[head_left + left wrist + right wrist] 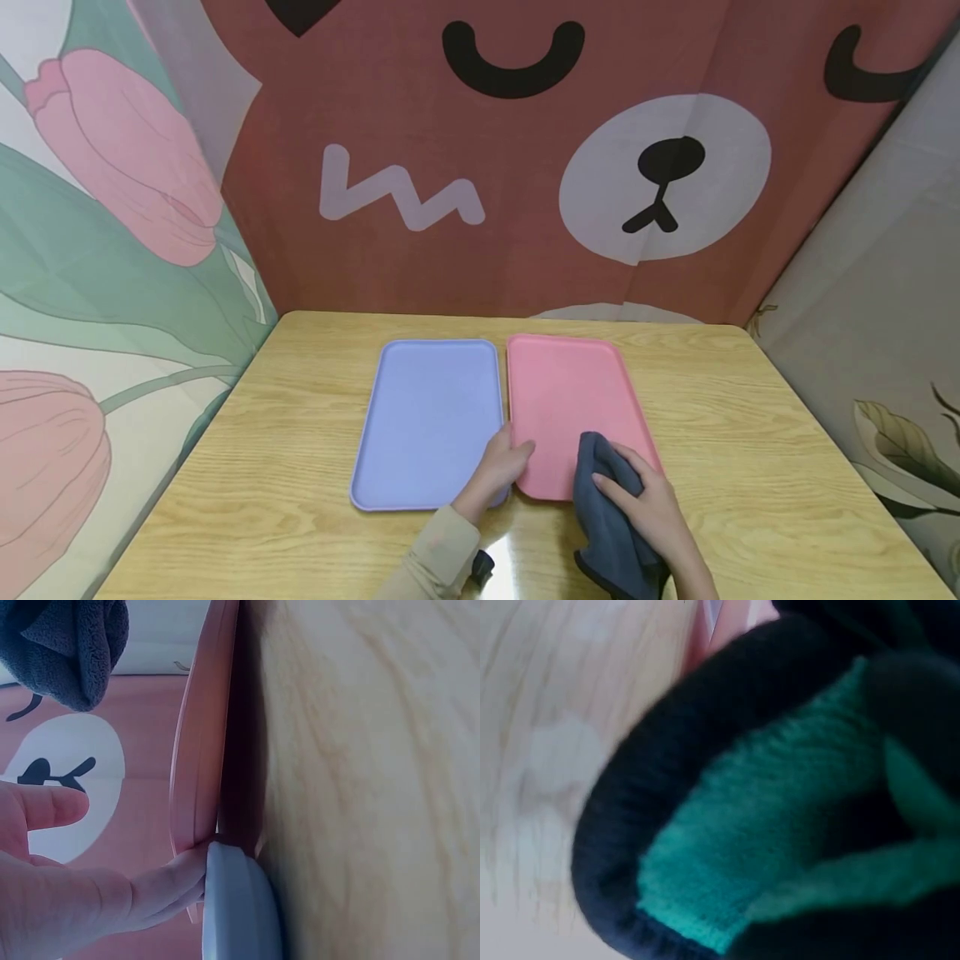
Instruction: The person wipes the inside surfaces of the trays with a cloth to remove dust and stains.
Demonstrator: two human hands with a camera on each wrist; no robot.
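A pink tray (566, 400) lies on the table with a blue tray (431, 417) just left of it. My left hand (497, 467) is at the near end of the seam between them. In the left wrist view its fingers (161, 891) extend straight to where the two rims meet, while the thumb (56, 806) stands out apart from the rim. My right hand (648, 504) grips a folded dark grey-blue cloth (609, 521) over the pink tray's near right corner. Close up in the right wrist view, the cloth shows a green inner face (757, 795) and a dark border; the right fingers are hidden there.
The trays sit on a wood-grain table (285, 433). A small black object (482, 567) is by the left cuff. Printed fabric with a bear face (525, 267) hangs behind the table, and patterned drapes flank both sides.
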